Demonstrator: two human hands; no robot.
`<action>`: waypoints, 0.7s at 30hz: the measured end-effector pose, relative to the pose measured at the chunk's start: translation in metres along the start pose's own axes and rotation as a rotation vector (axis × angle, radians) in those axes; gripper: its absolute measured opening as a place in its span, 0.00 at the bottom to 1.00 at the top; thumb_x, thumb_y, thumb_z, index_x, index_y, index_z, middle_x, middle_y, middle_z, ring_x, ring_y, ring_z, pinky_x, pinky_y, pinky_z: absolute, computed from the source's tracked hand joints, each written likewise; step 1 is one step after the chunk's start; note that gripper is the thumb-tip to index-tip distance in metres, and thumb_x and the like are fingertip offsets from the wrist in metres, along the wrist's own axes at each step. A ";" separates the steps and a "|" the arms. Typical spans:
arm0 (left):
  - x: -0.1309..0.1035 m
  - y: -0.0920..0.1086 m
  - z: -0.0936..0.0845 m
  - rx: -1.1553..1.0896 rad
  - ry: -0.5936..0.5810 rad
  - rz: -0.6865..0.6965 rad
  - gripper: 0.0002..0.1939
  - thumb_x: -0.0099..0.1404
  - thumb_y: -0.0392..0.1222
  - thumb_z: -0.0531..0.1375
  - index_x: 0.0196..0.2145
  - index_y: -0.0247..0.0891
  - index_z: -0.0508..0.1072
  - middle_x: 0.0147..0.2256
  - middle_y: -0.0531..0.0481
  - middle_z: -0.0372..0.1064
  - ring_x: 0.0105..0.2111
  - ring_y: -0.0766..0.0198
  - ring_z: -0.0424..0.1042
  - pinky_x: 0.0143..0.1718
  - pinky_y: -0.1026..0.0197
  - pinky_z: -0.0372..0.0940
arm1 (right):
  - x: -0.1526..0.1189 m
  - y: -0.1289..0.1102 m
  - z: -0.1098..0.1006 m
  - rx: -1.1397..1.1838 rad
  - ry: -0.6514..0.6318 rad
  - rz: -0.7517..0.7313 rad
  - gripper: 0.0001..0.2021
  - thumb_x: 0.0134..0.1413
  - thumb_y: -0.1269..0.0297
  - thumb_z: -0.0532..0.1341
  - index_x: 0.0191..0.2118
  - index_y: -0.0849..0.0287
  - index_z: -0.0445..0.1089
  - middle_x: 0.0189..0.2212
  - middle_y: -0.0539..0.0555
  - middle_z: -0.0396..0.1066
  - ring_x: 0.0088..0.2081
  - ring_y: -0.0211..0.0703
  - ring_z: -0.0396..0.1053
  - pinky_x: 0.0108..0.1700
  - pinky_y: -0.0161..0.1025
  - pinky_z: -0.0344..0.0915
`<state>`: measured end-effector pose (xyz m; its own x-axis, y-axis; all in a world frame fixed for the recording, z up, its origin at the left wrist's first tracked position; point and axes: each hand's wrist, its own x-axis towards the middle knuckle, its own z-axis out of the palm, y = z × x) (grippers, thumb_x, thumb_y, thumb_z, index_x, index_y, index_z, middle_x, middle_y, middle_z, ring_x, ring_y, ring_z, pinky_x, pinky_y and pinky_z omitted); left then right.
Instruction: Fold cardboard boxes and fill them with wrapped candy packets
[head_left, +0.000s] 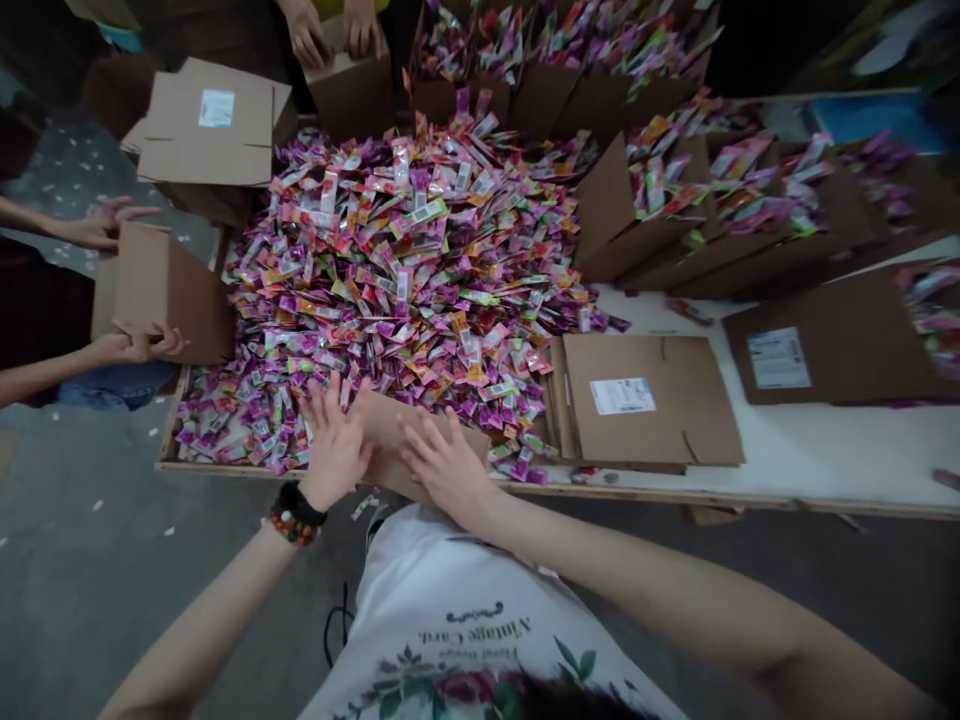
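A brown cardboard box [390,425] lies at the table's front edge, against a large pile of small colourful packets [405,260]. Spread fingers of my left hand [335,440] reach over the packets at the box's left end, with the palm beside it. Across the right part of the box rests my right hand [448,468], its fingers apart and pointing toward the pile. Neither hand is closed on anything. To the right of the box, flattened cartons [652,400] with a white label are stacked on the table.
Packet-filled boxes [667,200] stand at the back right, and a labelled one [840,340] at the right. Another person's hands hold a box [172,290] at the left; more hands touch a box [349,95] at the back. Flat cartons [210,130] lie back left.
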<state>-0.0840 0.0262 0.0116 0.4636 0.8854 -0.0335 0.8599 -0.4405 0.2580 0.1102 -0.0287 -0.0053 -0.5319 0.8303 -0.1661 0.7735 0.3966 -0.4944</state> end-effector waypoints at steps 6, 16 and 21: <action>0.030 -0.013 0.028 0.126 -0.344 0.344 0.39 0.67 0.58 0.54 0.68 0.35 0.51 0.69 0.33 0.40 0.69 0.36 0.34 0.64 0.30 0.32 | 0.006 0.021 0.025 0.090 -0.100 -0.022 0.52 0.55 0.29 0.47 0.70 0.69 0.41 0.70 0.67 0.34 0.71 0.63 0.29 0.66 0.71 0.24; 0.049 -0.005 0.025 0.137 -0.418 0.342 0.42 0.64 0.55 0.55 0.68 0.27 0.50 0.65 0.28 0.51 0.67 0.38 0.44 0.64 0.32 0.34 | 0.013 0.037 0.016 0.286 0.105 0.003 0.39 0.63 0.38 0.47 0.69 0.63 0.48 0.69 0.64 0.46 0.70 0.56 0.40 0.67 0.64 0.36; 0.042 0.003 0.006 0.123 -0.703 0.450 0.72 0.35 0.77 0.64 0.70 0.39 0.44 0.68 0.23 0.34 0.65 0.20 0.33 0.57 0.21 0.27 | -0.031 0.111 0.035 0.773 0.926 0.674 0.31 0.59 0.48 0.56 0.63 0.59 0.59 0.60 0.64 0.62 0.62 0.54 0.57 0.63 0.56 0.54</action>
<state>-0.0601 0.0613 0.0050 0.7577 0.3410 -0.5563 0.5593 -0.7786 0.2846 0.2003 -0.0238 -0.0845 0.5215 0.8486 -0.0885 0.2394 -0.2451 -0.9395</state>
